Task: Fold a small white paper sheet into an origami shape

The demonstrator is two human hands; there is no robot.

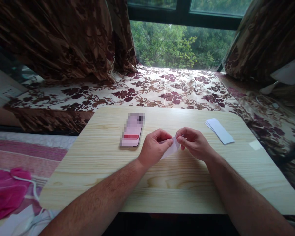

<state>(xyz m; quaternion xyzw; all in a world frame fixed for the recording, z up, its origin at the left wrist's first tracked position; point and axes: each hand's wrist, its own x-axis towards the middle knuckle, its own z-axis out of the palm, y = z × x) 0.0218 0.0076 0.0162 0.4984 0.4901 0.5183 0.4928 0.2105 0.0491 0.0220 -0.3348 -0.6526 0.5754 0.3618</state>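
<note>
The left hand (153,147) and right hand (194,142) each pinch 1 small white paper slip (170,150) tightly between thumb and fingertips, just above the middle of the wooden table (162,186). A phone (132,130) lies at 10 o'clock from the hands, and a stack of white slips (220,130) at 2 o'clock.

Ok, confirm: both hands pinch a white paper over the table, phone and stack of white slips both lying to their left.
No: the head view shows the stack of white slips right of the hands. The phone lies left, and left hand and right hand pinch the white paper over the table.
</note>
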